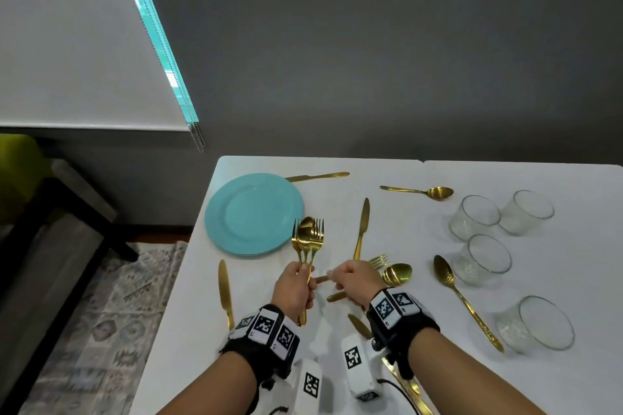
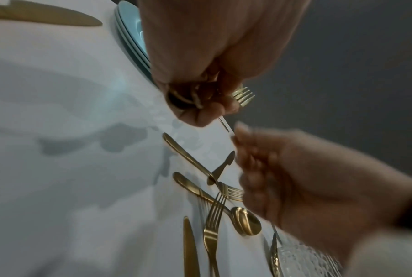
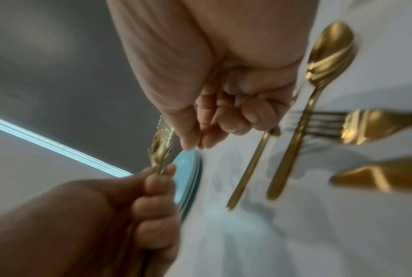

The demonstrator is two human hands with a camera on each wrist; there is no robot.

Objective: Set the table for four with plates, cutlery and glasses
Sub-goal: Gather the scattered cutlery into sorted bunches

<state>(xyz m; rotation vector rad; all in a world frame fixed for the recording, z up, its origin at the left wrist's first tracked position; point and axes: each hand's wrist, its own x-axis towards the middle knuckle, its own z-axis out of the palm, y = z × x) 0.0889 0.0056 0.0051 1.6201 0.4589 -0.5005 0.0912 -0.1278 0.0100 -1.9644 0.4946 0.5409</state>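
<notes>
The left hand (image 1: 296,290) is clamped round the handles of a bunch of gold-coloured metal forks and a spoon (image 1: 308,239), held upright just above the white tabletop (image 1: 505,387), their heads rising in front of the near rim of the stack of round turquoise plates (image 1: 253,214). The right hand (image 1: 354,283) sits just beside it, fingers curled and thumb pressed to forefinger; the right wrist view shows nothing clearly between them, though the left wrist view shows a thin bright sliver near the fingertips — I cannot tell whether it is pinching anything.

Under and beside the right hand lie a gold fork (image 1: 379,260) and a gold spoon (image 1: 398,273), touching or overlapping. A gold table knife (image 1: 361,229) lies between the plates and the glasses, another gold knife (image 1: 225,293) lies near the left edge, and a third (image 1: 317,176) lies at the far side, touching the plates' rim. A gold spoon (image 1: 421,191) rests near the far edge, and a long patterned gold serving spoon (image 1: 465,300) lies between the right hand and the glasses.

Four clear ribbed glass tumblers stand to the right — three close together (image 1: 475,217), (image 1: 527,210), (image 1: 485,258), and one (image 1: 539,325) nearer the person.
</notes>
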